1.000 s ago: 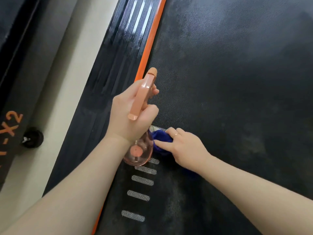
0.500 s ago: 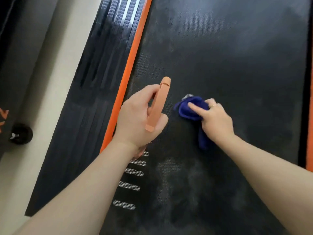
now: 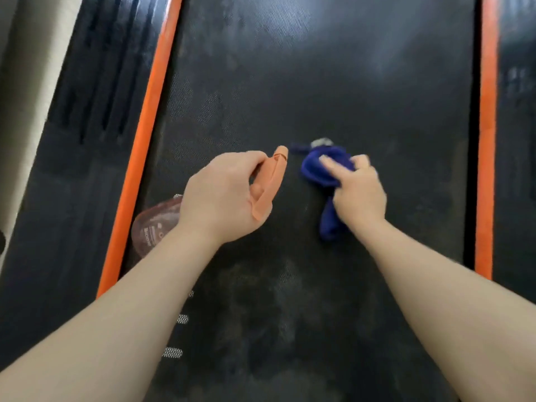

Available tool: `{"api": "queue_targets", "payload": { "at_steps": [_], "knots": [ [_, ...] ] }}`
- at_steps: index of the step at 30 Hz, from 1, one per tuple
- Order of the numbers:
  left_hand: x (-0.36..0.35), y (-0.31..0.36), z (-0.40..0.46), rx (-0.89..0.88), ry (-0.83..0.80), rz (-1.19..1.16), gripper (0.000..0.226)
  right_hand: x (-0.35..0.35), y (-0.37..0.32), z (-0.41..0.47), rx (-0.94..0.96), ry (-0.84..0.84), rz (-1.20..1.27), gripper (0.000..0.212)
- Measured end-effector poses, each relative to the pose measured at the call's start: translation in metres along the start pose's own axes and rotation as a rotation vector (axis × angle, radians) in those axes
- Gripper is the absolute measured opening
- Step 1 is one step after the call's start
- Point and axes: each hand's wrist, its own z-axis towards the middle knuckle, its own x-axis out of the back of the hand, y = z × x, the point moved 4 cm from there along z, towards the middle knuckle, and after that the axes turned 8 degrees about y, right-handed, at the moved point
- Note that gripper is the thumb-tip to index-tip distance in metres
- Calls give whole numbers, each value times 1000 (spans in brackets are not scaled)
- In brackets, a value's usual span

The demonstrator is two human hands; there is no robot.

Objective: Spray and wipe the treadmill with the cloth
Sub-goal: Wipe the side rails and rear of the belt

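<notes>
I see the black treadmill belt (image 3: 319, 82) between two orange side strips (image 3: 145, 146); a bunched blue cloth (image 3: 322, 169) lies on it, seemingly among damp smears.

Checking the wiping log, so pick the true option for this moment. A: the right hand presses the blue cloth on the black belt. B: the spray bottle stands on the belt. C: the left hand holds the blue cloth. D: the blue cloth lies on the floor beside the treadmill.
A: the right hand grips the blue cloth against the black belt, while the left hand holds the spray bottle.
</notes>
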Motion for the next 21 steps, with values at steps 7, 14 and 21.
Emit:
{"api": "queue_targets", "payload": {
  "at_steps": [7, 14, 21],
  "knots": [
    [-40, 15, -8, -110, -324, 219, 32, 9, 33, -90, 49, -122, -12, 59],
    [-70, 55, -17, 35, -529, 213, 14, 57, 83, -42, -263, -15, 140, 56],
    [-118, 120, -29, 42, -698, 115, 14, 98, 146, -58, -389, -52, 99, 56]
  ]
}}
